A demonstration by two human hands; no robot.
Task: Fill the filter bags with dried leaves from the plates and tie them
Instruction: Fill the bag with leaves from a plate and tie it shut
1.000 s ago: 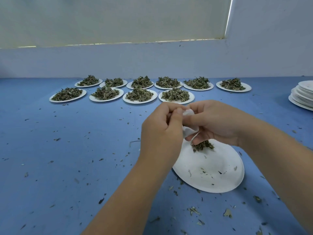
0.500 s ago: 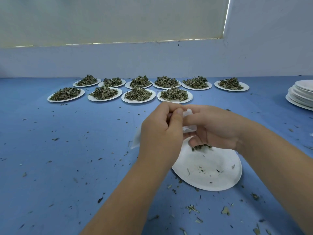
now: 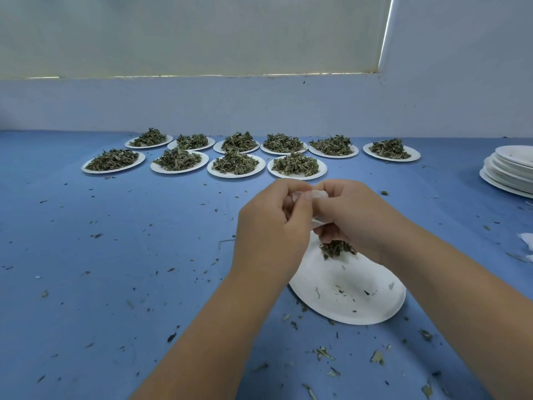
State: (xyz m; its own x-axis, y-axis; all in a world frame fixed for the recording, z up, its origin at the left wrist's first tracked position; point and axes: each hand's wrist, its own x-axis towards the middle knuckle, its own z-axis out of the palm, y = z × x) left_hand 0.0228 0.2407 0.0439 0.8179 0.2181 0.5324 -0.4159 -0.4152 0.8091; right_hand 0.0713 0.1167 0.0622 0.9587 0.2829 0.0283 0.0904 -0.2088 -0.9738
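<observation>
My left hand and my right hand meet above the near white plate, both pinching a small white filter bag between them. Most of the bag is hidden behind my fingers. A clump of dried leaves shows under my right hand's lower fingers, at the plate's far edge. The plate otherwise carries only a few leaf crumbs. Several white plates heaped with dried leaves stand in two rows at the back of the blue table.
A stack of bare white plates stands at the right edge. Some white material lies at the far right. Leaf crumbs are scattered over the blue table. A pale wall rises behind the plate rows.
Both hands have stayed together over the plate, shifting slightly on the bag. A white flap that showed left of my left hand half a second ago is hidden now.
</observation>
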